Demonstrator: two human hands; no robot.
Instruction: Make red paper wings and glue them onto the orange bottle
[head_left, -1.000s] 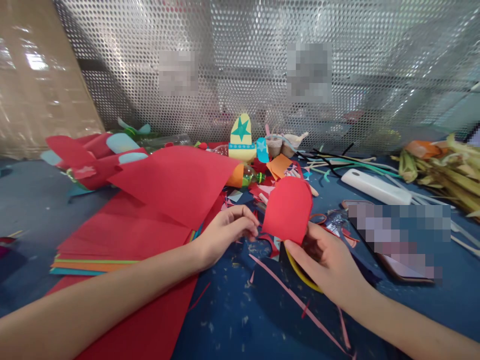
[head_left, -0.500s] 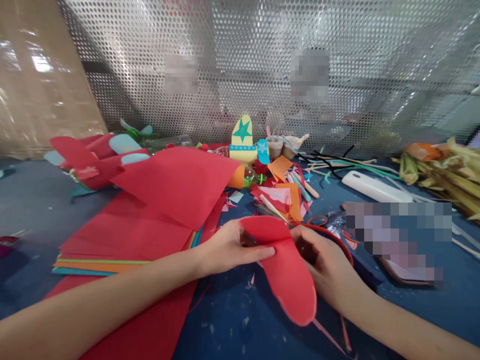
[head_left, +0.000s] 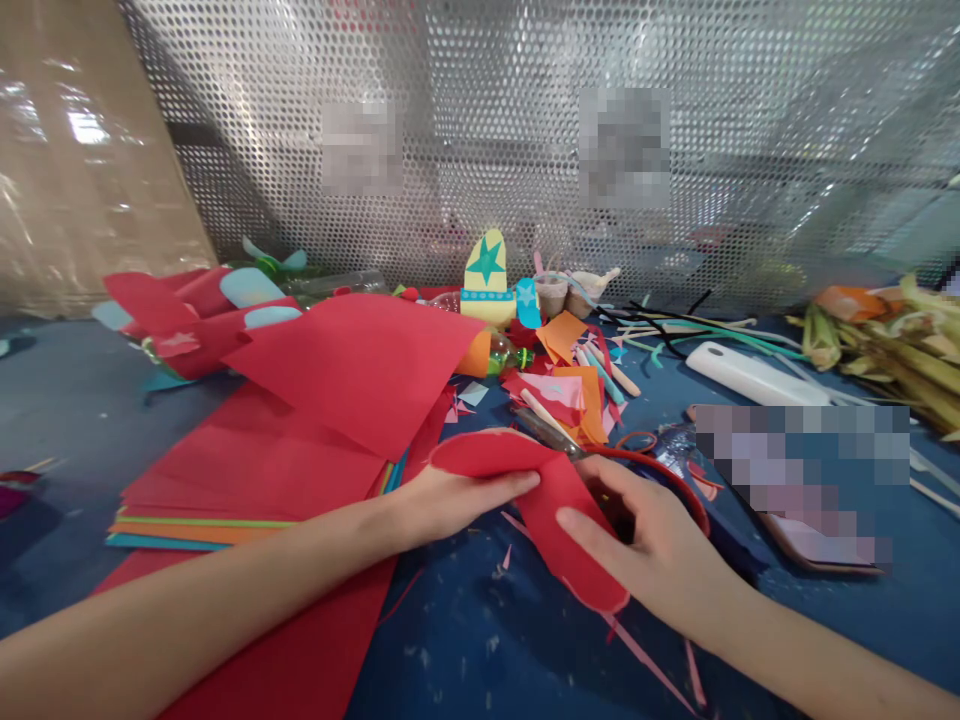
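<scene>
A red paper cutout (head_left: 574, 535) with rounded ends and a crease across its middle is held between my two hands, above the blue surface. My left hand (head_left: 450, 505) pinches it near the crease, thumb on top and fingers underneath. The lower right half lies under the thumb of my right hand (head_left: 660, 530), whose other fingers curl behind its edge. To the left, a stack of red paper sheets (head_left: 255, 470) lies close by my left forearm, with green, orange and blue sheets showing at its edge.
Behind my hands are paper scraps (head_left: 551, 395), chalk-like sticks (head_left: 611, 370) and a decorated bottle (head_left: 487, 305). A white-handled tool (head_left: 754, 375) and a phone (head_left: 810, 535) lie at the right, near dried husks (head_left: 907, 340). A perforated metal panel (head_left: 487, 120) stands at the back.
The cutout has opened flatter, its upper half swinging left over my left hand. My right thumb has come from behind the paper onto its front.
</scene>
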